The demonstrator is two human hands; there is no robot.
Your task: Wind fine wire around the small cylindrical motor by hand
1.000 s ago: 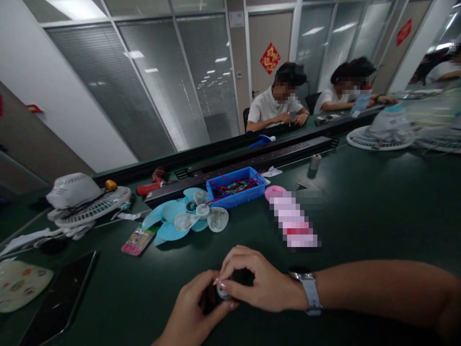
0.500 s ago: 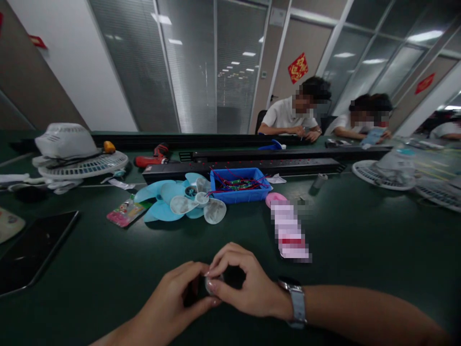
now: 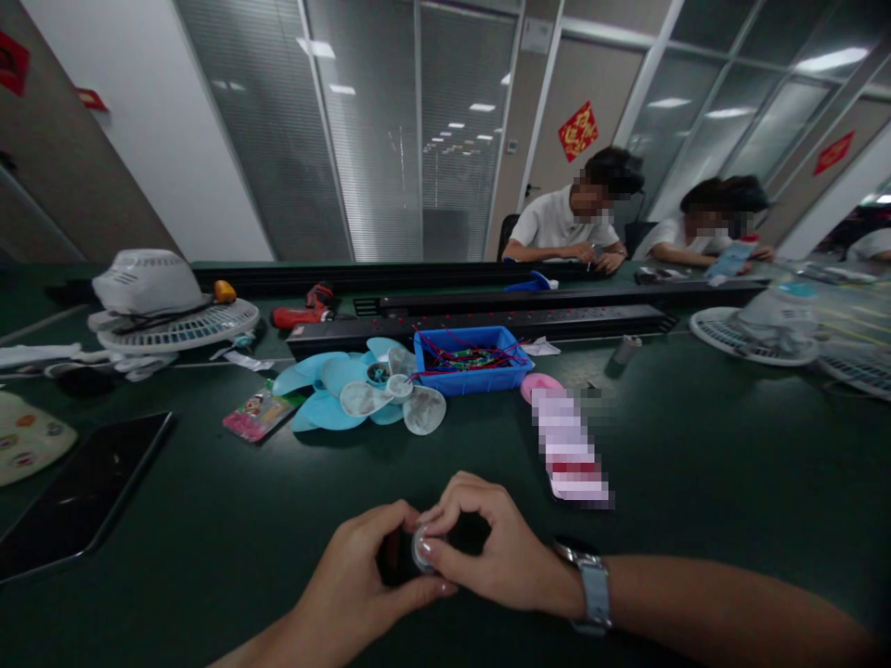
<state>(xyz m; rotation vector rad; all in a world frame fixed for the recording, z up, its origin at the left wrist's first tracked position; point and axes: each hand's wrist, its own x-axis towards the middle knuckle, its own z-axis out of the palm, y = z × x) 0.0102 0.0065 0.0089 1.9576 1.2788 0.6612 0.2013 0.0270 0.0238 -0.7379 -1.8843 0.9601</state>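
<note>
Round part [image 3: 419,549] is between the two hands, low and near the middle of the view. Left hand [image 3: 355,575]: grip curled around its side, thumb below, forefinger above. Right hand [image 3: 487,538], watch [image 3: 591,589] on wrist: grip pinching the part's face with thumb and fingertips. The fingers hide most of it, so can't tell if it touches the surface [image 3: 313,482]. Beyond the hands: cyan blades [image 3: 324,410] with a clear blade [image 3: 424,410] overlapping on the right, blue tub [image 3: 477,376] of wires [image 3: 466,354] just beside. Packet [image 3: 257,413] at the cyan blades' left edge, tablet [image 3: 83,496] far left. Pink item [image 3: 567,445], blurred out, right of the tub, near side; metal cylinder [image 3: 626,350] upright farther right. Red drill [image 3: 303,315] behind the blades, at the end of a black rail [image 3: 557,325]. Two people in white shirts sit across.
</note>
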